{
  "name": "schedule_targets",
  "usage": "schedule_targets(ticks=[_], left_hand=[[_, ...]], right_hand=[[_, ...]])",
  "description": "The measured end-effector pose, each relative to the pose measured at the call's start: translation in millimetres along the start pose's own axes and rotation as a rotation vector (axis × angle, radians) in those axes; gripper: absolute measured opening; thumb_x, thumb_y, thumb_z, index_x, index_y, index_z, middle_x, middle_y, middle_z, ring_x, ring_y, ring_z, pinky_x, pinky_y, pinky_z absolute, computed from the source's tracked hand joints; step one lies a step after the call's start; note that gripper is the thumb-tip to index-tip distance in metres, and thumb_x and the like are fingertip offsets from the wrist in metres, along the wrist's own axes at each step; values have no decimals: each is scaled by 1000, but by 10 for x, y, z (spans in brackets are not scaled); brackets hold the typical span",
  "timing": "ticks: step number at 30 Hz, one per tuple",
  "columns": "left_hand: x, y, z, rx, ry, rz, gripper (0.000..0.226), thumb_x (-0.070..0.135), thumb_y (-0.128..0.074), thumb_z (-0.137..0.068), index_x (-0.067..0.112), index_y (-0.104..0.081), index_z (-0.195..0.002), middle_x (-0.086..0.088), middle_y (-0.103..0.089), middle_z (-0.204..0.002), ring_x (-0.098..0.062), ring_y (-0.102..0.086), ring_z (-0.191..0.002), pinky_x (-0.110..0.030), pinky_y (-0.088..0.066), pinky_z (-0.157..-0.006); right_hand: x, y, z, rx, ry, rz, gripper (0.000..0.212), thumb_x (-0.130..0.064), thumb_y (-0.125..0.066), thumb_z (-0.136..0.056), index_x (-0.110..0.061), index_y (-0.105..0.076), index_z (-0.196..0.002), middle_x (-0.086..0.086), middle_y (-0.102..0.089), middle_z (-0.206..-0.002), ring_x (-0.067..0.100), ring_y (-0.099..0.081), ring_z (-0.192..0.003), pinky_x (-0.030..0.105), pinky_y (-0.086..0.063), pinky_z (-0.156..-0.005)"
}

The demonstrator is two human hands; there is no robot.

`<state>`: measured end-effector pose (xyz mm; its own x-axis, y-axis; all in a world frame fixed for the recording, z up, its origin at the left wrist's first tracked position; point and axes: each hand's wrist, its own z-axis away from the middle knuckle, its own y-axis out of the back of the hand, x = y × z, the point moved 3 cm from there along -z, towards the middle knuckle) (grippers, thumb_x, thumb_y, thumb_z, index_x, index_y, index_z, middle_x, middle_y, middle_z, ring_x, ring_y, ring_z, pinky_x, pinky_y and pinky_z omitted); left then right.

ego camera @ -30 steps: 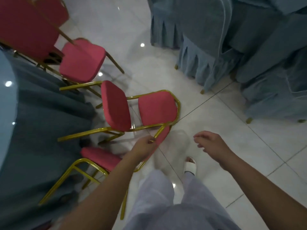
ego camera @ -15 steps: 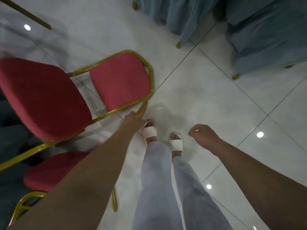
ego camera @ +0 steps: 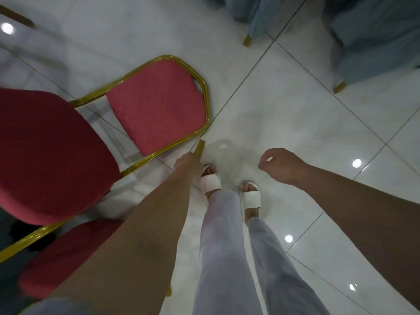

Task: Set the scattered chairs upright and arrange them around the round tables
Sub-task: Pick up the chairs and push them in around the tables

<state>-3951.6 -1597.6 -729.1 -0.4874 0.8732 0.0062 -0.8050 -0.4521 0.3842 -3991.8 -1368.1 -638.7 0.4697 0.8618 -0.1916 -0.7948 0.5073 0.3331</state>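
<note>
A red padded chair with a gold frame [ego camera: 156,103] lies tipped on its side on the white tiled floor, its seat [ego camera: 45,155] facing me at the left and its backrest toward the middle. My left hand [ego camera: 189,163] grips the gold frame end of a second red chair [ego camera: 68,253] whose seat shows under my left forearm. My right hand [ego camera: 279,164] hangs free to the right with loosely curled fingers and holds nothing.
Chairs with blue-grey fabric covers [ego camera: 372,37] and gold feet stand at the top right. Another gold chair leg [ego camera: 16,17] pokes in at the top left. My feet in white sandals [ego camera: 210,180] stand on the floor between my hands.
The view has tilted down and closer to the tipped chair. The left hand keeps its hold on the gold frame end; the right hand stays idle.
</note>
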Motion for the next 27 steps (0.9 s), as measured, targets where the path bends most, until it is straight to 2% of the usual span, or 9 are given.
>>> schedule_targets(ticks=[3, 9, 12, 15, 18, 22, 24, 26, 27], left_hand=[[-155, 39, 350, 36, -23, 62, 22, 12, -55, -92, 7, -60, -113, -9, -65, -104, -27, -61, -92, -33, -47, -72], [-628, 160, 1428, 92, -22, 163, 36, 12, -59, -87, 17, -56, -122, -4, -65, -101, -25, -63, -88, -32, -52, -72], [-856, 244, 2040, 151, -25, 199, 46, 13, -59, -85, 24, -52, -130, 0, -63, -99, -20, -57, -79, -29, -45, -64], [-1081, 387, 2657, 254, -28, 283, 47, 13, -59, -83, 30, -54, -126, 4, -64, -94, -19, -57, -77, -29, -44, -63], [-1246, 490, 3327, 333, -28, 349, 50, 17, -59, -81, 37, -53, -127, 6, -66, -93, -23, -64, -86, -31, -51, -68], [-1325, 392, 4247, 490, 44, 467, 62, 18, -60, -82, 47, -46, -135, 10, -69, -99, -20, -66, -91, -30, -52, -72], [-1295, 204, 4725, 586, 77, 539, 65, 17, -62, -83, 53, -43, -134, 19, -67, -91, -8, -64, -84, -26, -51, -68], [-1228, -50, 5145, 644, 107, 595, 73, 12, -62, -80, 60, -37, -130, 30, -61, -79, 0, -58, -77, -18, -44, -62], [-1192, -198, 5322, 654, 130, 627, 73, 11, -63, -80, 61, -40, -128, 32, -60, -78, 2, -56, -75, -17, -45, -63]], right_hand=[[-160, 158, 225, 44, -7, -87, 15, -23, -62, -89, -12, -69, -97, 5, -65, -91, 23, -60, -77, 28, -42, -67], [-539, 323, 862, 59, 41, -85, 9, -26, -67, -86, -20, -68, -92, 5, -68, -92, 22, -66, -82, 26, -43, -62], [-711, 238, 1153, 41, 95, -20, 12, -26, -67, -84, -19, -67, -94, 7, -68, -101, 22, -64, -84, 26, -44, -66], [-980, 42, 1386, -71, 188, 169, 37, -30, -68, -84, -21, -59, -119, 7, -61, -120, 25, -60, -99, 28, -46, -77], [-1325, -149, 1618, -121, 412, 341, 82, -28, -73, -80, -28, -30, -151, 10, -43, -146, 28, -51, -125, 29, -43, -89], [-1701, -304, 2034, -100, 735, 427, 109, -17, -72, -80, -54, 1, -150, 0, -11, -165, 29, -32, -144, 40, -45, -99], [-1812, -352, 2213, -64, 902, 586, 100, -23, -73, -81, -53, -7, -150, -2, -6, -166, 32, -25, -147, 50, -38, -109], [-1875, -373, 2374, -71, 1070, 783, 68, -34, -71, -83, -39, -41, -144, -2, -18, -164, 31, -20, -149, 56, -28, -114], [-1862, -390, 2480, -114, 1138, 898, 47, -38, -68, -83, -35, -56, -129, -2, -32, -157, 29, -24, -147, 53, -24, -114]])
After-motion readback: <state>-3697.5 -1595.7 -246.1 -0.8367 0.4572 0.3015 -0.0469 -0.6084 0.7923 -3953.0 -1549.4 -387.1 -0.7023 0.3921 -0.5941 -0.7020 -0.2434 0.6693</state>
